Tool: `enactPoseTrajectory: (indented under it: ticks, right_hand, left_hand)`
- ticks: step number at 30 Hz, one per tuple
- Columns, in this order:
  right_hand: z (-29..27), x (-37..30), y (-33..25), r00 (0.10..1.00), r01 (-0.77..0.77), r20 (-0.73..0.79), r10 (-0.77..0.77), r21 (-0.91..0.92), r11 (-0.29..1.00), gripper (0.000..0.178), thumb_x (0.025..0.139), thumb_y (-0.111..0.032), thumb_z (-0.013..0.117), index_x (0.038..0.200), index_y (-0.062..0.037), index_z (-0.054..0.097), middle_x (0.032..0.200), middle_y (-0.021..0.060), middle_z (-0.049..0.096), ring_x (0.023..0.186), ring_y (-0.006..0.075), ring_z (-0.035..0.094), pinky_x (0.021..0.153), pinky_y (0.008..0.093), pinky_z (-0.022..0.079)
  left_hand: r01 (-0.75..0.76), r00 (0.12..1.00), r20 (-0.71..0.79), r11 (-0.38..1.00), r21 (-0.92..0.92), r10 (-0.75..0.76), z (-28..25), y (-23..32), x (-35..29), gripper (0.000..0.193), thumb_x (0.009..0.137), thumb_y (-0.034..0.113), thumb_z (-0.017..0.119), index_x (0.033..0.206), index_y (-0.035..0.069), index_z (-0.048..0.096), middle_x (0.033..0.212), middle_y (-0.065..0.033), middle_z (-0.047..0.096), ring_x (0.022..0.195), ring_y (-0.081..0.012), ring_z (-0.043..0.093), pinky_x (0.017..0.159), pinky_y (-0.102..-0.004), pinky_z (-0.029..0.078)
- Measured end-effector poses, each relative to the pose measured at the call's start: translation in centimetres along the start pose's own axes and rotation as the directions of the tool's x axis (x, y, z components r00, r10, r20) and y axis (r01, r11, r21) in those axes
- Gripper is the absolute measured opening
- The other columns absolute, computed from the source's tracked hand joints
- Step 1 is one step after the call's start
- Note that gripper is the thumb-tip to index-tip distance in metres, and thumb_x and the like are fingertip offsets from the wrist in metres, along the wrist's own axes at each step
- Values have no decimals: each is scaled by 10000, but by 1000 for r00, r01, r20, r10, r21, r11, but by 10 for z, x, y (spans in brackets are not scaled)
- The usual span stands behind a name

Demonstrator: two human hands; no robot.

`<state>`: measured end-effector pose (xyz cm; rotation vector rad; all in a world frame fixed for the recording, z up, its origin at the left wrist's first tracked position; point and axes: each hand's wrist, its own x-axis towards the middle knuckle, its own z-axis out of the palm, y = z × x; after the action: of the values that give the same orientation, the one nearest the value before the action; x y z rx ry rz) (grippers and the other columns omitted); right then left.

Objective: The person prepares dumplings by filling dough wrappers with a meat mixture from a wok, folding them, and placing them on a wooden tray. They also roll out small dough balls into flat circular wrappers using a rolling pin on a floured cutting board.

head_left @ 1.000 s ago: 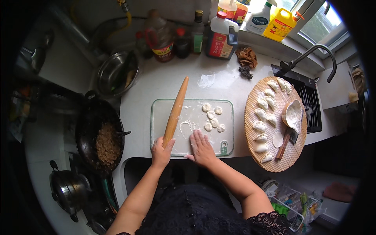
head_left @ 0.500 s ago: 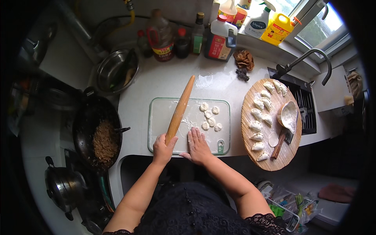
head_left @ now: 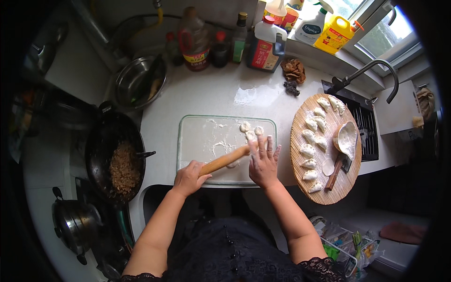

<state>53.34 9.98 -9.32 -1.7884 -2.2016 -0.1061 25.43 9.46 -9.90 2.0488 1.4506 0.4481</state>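
Observation:
My left hand is wrapped round the near left end of a wooden rolling pin, which slants across a green-rimmed cutting board. Over the pin's far right end lies my right hand, floury, its fingers stretched and spread. A pale dough piece shows just below the middle of the pin. Small dough rounds sit beyond the pin on the board's right side; others are hidden by my right hand and the pin. Loose flour streaks the board.
To the right, a round slatted tray bears several dumplings, a flour-filled scoop and a flat wrapper. A wok of cooked filling and a steel bowl stand left. Bottles line the back.
The rolling pin has swung down from near upright to a rightward slant. My right hand has moved right and up from the board's near edge onto its far end.

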Motion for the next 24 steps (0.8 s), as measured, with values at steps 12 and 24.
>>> enactPoseTrajectory:
  ticks: [12,24]
  right_hand:
    - [30,-22,19,978,-46,206,39,30,998,870,829,-520,627,1412,61,347,1472,294,306,1360,445,315,1112,544,266]
    - [28,-20,18,938,-175,308,158,27,984,1006,788,-625,614,1425,86,296,1505,296,259,1406,418,253,1113,599,210]
  left_hand:
    - [-68,997,58,903,424,48,33,2,37,766,851,526,603,1453,105,385,1530,-120,281,1443,-357,153,1129,-625,124]
    - [74,996,14,872,484,-93,31,9,87,747,917,545,487,1509,133,290,1600,-79,163,1473,-347,74,1106,-684,75]
